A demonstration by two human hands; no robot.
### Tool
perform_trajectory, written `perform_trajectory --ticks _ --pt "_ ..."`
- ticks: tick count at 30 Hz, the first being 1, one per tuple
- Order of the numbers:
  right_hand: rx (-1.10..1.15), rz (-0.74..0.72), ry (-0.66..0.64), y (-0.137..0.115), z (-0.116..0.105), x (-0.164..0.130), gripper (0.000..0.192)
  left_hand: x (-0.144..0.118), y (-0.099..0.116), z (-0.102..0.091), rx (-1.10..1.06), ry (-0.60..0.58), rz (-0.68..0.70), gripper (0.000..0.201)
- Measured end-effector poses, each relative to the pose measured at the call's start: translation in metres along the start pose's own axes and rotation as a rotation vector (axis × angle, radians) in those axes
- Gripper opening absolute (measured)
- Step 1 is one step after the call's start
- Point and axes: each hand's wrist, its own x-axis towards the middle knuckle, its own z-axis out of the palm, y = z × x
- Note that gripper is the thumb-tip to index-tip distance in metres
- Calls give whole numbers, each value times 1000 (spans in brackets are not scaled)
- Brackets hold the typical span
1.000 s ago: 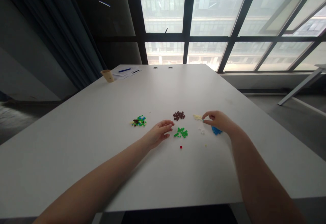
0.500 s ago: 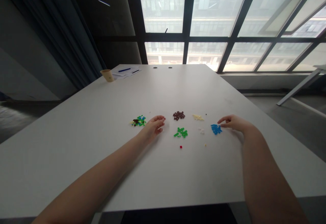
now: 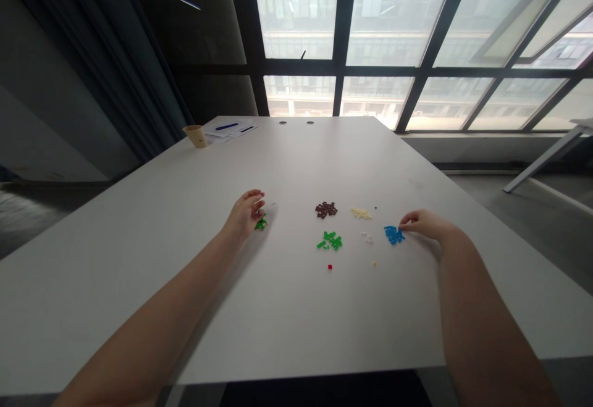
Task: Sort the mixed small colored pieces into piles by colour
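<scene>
Small piles of tiny plastic bricks lie on a white table (image 3: 296, 308). My left hand (image 3: 244, 212) hovers over the mixed-colour pile (image 3: 262, 224) at the left and hides most of it; its fingers are curled, and whether they pinch a brick I cannot tell. My right hand (image 3: 424, 223) rests on the table with its fingertips at the right edge of the blue pile (image 3: 393, 234). Between the hands lie a brown pile (image 3: 326, 210), a green pile (image 3: 331, 241), a pale yellow pile (image 3: 360, 213), a few white bricks (image 3: 367, 237) and a single red brick (image 3: 330, 267).
A tan paper cup (image 3: 196, 136) and papers with a blue pen (image 3: 227, 128) sit at the table's far left corner. Large windows stand beyond the far edge. A slanted white table leg (image 3: 546, 157) is at the right.
My left hand has moved left from beside the green pile onto the mixed-colour pile. My right hand left the pale yellow pile and came to rest at the blue pile.
</scene>
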Motion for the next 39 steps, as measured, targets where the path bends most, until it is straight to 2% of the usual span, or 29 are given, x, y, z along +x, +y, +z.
perform_trajectory --ticks 6,10,16,23,26,28,30,32,35,39 --pt "-64 21 -9 -9 1 -3 15 -3 0 1 12 -7 7 27" --pt "-98 24 -20 -16 3 -4 13 -6 1 5 -61 7 -16 31" --pt "-97 11 -18 -16 4 -5 11 -7 2 5 -79 23 -29 29" --pt "-50 49 34 -9 1 1 17 3 1 -2 -10 46 58 26" --pt "-31 46 0 -9 1 2 18 12 -1 -13 222 97 182 20" --pt "-44 72 -22 -10 2 2 18 20 -3 -24 517 115 336 18" --pt "-78 119 -40 -10 3 2 19 27 -5 -35 860 83 527 20" --pt "-99 154 -60 -10 4 1 21 31 -9 -43 1131 23 653 24" --pt "-77 168 -99 -12 4 0 21 35 -16 -48 1321 -70 650 26" --pt "-84 129 -72 -16 2 -2 21 34 -22 -46 1406 -126 602 22"
